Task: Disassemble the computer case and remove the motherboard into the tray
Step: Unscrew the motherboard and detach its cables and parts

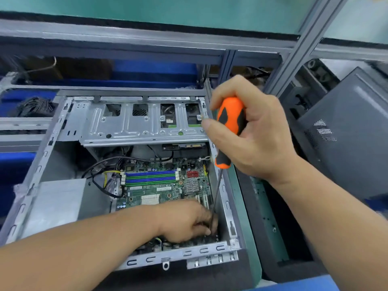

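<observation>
- Case lies open on its side; board sits flat on the case floor, not out yet, no tray that I can pick out in view
- Right hand is clenched round the orange driver handle, held up above the case's right wall
- Driver's long axis runs steeply down and slightly left, shaft dropping to the board's near-right corner
- Left hand is down at that corner, fingers curled at the shaft tip, looks like it is steadying the tip or pinching a screw; the screw itself is hidden, so cannot tell which
- Key relation: the target sits directly under the left fingers, at the bottom end of the shaft, left hand far nearer than right
- Judgement: mid-unscrewing, board likely still fastened
- Risk: tip slipping onto the slots just beside the shaft
- Drive cage overhangs the board's far edge, so the board probably has to slide out toward the near side
</observation>
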